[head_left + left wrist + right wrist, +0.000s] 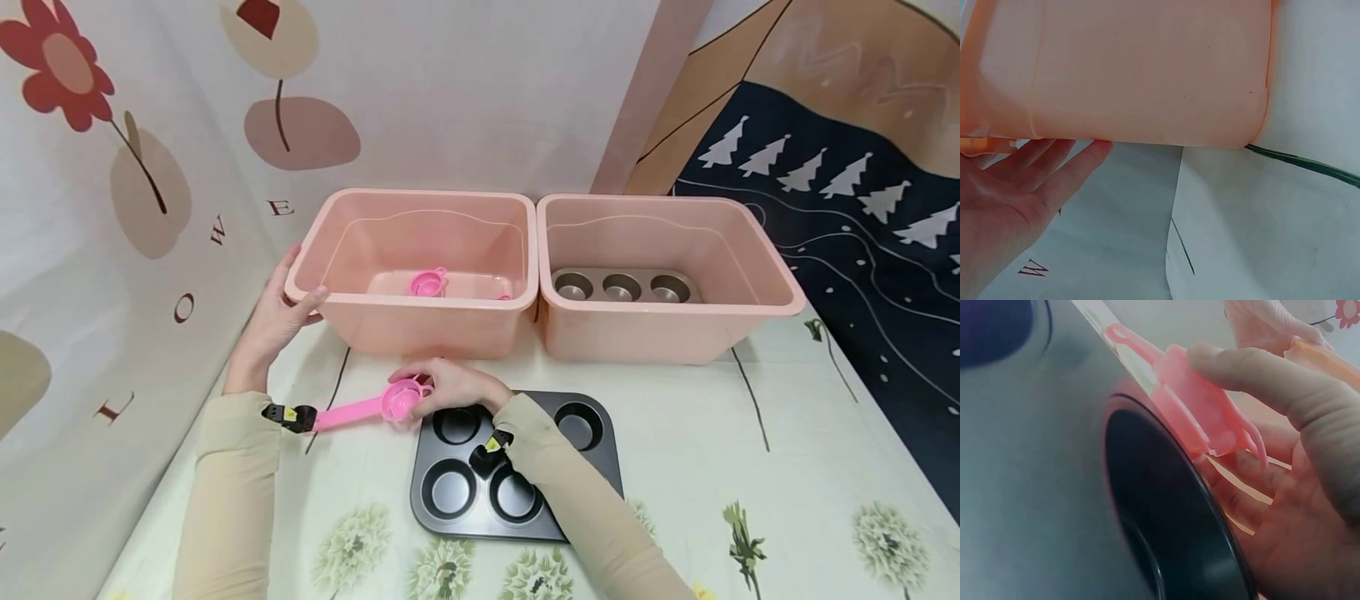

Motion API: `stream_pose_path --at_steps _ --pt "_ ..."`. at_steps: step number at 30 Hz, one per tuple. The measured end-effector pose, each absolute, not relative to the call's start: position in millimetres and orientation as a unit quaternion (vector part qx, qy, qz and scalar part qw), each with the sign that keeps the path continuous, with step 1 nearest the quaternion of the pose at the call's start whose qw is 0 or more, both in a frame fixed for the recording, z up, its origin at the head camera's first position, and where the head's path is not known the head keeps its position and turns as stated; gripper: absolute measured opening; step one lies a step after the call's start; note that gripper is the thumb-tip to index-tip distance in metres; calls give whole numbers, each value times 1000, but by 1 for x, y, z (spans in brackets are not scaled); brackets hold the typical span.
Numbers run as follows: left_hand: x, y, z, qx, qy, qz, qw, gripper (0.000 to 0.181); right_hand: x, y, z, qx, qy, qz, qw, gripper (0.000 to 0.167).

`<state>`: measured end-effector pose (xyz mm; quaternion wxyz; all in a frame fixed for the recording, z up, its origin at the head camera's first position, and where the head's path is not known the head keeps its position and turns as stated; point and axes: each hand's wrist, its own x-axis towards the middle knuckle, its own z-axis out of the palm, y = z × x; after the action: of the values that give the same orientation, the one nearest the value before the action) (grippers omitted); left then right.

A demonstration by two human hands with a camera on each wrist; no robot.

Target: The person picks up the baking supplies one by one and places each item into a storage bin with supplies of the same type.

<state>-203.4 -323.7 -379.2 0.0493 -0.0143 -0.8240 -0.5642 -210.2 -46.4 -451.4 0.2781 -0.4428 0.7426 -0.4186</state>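
Note:
My right hand [453,385] pinches a pink measuring spoon [402,402] at its round bowl, thumb on one side and fingers on the other. Its long handle points left toward my left wrist. Under my right forearm lies a dark grey muffin pan [450,490] with several round cups, partly hidden by the sleeve. My left hand [270,321] holds the near left corner of the left pink bin [420,329], thumb over the rim and fingers along its outer side. In the left wrist view, the fingers [1079,169] touch the bin's edge.
A second pink bin [667,333] stands beside the first and contains a brown muffin pan [598,285]. Inside the left bin lies a small pink cup [428,283], with another pink bit barely showing. The floral cloth [675,467] covers the table; printed cloth hangs behind.

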Motion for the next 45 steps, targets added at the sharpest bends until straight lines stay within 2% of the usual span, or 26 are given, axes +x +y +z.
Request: stream_pose_path --at_steps 18,31,45 --pt "-203 -321 -380 -22 -819 -571 51 83 -211 -19 -441 -459 724 -421 297 61" --pt "-205 -324 -380 -26 -804 -593 42 81 -213 11 -436 -462 737 -404 284 60" --pt "-203 -323 -379 -35 -816 -575 54 80 -211 30 -413 -464 749 -404 245 60"
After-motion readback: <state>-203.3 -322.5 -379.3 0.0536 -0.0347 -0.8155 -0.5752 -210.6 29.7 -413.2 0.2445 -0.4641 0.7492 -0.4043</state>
